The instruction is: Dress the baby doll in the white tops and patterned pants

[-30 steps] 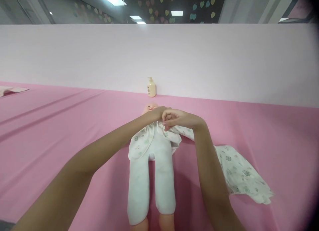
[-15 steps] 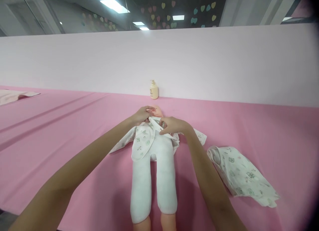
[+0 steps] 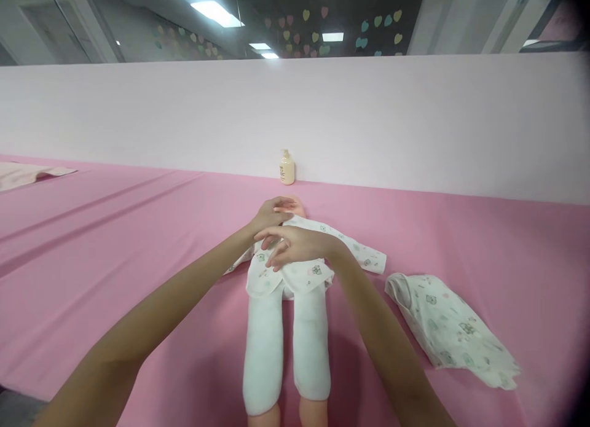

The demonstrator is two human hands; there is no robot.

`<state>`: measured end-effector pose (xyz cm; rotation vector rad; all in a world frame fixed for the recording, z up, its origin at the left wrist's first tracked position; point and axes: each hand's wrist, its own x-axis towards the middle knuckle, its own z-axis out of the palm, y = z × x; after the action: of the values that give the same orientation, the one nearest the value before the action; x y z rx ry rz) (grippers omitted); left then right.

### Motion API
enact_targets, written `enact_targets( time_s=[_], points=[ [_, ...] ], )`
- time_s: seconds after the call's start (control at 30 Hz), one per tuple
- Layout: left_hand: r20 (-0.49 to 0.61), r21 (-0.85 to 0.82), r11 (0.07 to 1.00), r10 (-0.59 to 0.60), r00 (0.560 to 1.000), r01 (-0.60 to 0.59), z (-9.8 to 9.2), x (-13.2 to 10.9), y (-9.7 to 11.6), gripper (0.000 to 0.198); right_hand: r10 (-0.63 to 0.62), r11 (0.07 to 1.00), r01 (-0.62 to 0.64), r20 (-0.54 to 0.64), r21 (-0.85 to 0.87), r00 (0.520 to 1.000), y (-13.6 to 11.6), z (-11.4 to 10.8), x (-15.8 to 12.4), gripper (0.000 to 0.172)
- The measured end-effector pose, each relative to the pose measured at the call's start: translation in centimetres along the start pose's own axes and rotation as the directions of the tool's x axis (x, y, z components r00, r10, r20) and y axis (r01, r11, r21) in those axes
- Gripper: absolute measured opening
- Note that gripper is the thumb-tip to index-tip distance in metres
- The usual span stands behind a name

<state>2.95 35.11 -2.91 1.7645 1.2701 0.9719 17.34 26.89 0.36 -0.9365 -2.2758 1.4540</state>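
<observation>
A doll with a white cloth body lies on its back, feet toward me. It has on a white baby top with small green animal prints, its sleeves spread to both sides. Both front panels of the top lie over the belly. My left hand rests at the collar beside the doll's chin, fingers stretched out. Across the chest reaches my right hand, its fingers apart above the front panels. The two hands cover much of the collar and upper chest, and the doll's head shows only in part.
A matching printed garment lies folded at the right. Against the white wall stands a cream pump bottle, beyond the doll's head. A pale pink cloth lies at the far left on the pink table cover.
My right hand has moved left across the chest and let go of the top's right panel, which now lies over the belly. The right sleeve lies straighter. My left hand stays near the collar.
</observation>
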Motion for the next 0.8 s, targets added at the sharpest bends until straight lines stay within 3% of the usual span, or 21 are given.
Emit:
enact_targets(
  time_s=[0.13, 0.27, 0.37, 0.43, 0.5, 0.57, 0.63, 0.7, 0.8],
  points=[
    [-0.075, -0.226, 0.972, -0.075, 0.994, 0.056, 0.2, -0.2, -1.0, 0.045, 0.083, 0.983, -0.083, -0.003, -0.162, 0.997, 1.2, -1.9, -0.9, 0.03],
    [0.072, -0.307, 0.932, -0.177, 0.982, 0.19, 0.3, -1.4, -1.0, 0.051, 0.261, 0.909, -0.264, -0.053, -0.321, 0.964, 2.1, -2.5, -1.2, 0.03],
    [0.072, -0.217, 0.966, -0.124, 0.99, 0.137, 0.2, -3.4, -0.7, 0.055, 0.297, 0.89, -0.284, -0.02, -0.356, 0.955, 2.0, -1.2, -0.4, 0.024],
    [-0.002, -0.06, 0.996, -0.061, 0.998, 0.061, 0.0, -5.0, -1.1, 0.048, 0.318, 0.87, -0.304, -0.03, -0.387, 0.948, 1.6, -0.2, 0.2, 0.026],
    [-0.084, 0.137, 0.989, -0.049, 0.995, 0.06, -0.1, -6.7, -2.0, 0.044, 0.348, 0.851, -0.333, -0.039, -0.406, 0.937, 1.3, 0.4, 0.5, 0.029],
    [-0.12, 0.239, 0.965, -0.08, 0.99, 0.107, 0.0, -8.4, -3.2, 0.047, 0.319, 0.878, -0.31, -0.038, -0.365, 0.947, 1.2, 0.4, 0.6, 0.028],
    [-0.106, 0.24, 0.966, -0.074, 0.992, 0.097, 0.4, -9.7, -4.2, 0.049, 0.217, 0.945, -0.223, -0.051, -0.241, 0.975, 1.5, -0.1, 0.7, 0.024],
    [-0.113, 0.211, 0.977, 0.012, 0.994, 0.012, 1.0, -10.3, -4.6, 0.05, 0.098, 0.991, -0.109, -0.139, -0.076, 0.985, 2.1, -0.7, 1.2, 0.02],
    [-0.191, 0.202, 0.977, 0.106, 0.976, -0.066, 2.2, -9.6, -4.4, 0.045, 0.024, 0.995, 0.008, -0.32, 0.1, 0.947, 3.2, -1.5, 2.2, 0.02]
  ],
)
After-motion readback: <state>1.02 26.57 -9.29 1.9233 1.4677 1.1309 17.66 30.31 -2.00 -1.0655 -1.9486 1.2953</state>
